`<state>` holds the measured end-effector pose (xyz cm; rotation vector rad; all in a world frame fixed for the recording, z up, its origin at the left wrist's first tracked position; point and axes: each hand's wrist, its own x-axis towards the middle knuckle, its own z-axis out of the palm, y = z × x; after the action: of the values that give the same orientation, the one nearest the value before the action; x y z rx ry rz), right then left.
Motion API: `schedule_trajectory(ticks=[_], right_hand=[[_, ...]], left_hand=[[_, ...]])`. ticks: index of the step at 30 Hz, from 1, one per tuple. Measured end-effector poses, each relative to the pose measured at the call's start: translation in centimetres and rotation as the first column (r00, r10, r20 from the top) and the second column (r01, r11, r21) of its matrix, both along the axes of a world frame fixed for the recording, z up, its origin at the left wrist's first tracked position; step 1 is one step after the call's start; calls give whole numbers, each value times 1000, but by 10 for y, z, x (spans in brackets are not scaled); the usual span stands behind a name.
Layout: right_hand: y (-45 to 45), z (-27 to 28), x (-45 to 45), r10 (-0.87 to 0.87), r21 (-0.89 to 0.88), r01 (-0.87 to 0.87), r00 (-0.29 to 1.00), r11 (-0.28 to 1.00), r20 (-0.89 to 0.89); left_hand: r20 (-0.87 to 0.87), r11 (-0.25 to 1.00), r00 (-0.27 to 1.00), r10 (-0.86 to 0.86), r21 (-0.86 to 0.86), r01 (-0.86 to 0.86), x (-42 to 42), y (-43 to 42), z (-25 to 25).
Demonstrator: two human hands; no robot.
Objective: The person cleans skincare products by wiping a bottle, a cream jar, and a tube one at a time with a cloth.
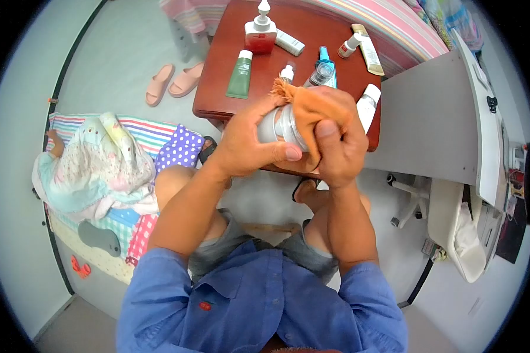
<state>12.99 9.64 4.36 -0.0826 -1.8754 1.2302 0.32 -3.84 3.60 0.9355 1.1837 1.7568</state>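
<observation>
Above the near edge of the table, my left hand (244, 141) is wrapped round a whitish jar with a clear rim (285, 128), its thumb lying along the side. My right hand (343, 138) grips an orange cloth (318, 109) and presses it over the jar's right end. A frayed edge of the cloth sticks up between the two hands. Much of the jar is hidden by the cloth and fingers. Just beyond the hands stand a small white-topped bottle (287, 73), a clear-capped container (322, 73) and a blue bottle (325, 62).
The brown table (218, 70) also carries a red pump bottle (260, 36), a green tube (239, 76), a gold-and-white tube (368, 50) and a white bottle (368, 103). Pink slippers (158, 85) lie on the floor. Bedding (106, 165) is at left, a white chair (453, 229) at right.
</observation>
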Motion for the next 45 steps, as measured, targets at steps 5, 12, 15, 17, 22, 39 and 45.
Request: schedule_trajectory(ticks=[5,12,15,17,22,39,45], right_hand=[[-10,13,-4,-48,406,43,999,913,2],[-9,10,-5,83,-531,47,972,846,219],[-18,3,-9,50,-554,66,980,830,191],[-32,-1,-14,-4,-591,35,999,806,54],[-34,-17,-20,-237,-109,244,969,964,71],[-31,-23,-30,-325,107,322,945,941,19],[-14,-4,-18,-169,-558,168,984,812,49]], left_hand=[[-304,996,951,52,-59,-74,-15,-2,-6],[-641,984,748,174,142,-107,-4,-1,-2],[-380,941,865,328,209,-265,-2,8,-8],[-244,953,926,289,160,-256,2,13,-15],[342,940,918,202,195,-279,11,24,-23],[690,945,713,127,135,-299,13,24,-19],[510,969,846,157,85,-231,48,27,-22]])
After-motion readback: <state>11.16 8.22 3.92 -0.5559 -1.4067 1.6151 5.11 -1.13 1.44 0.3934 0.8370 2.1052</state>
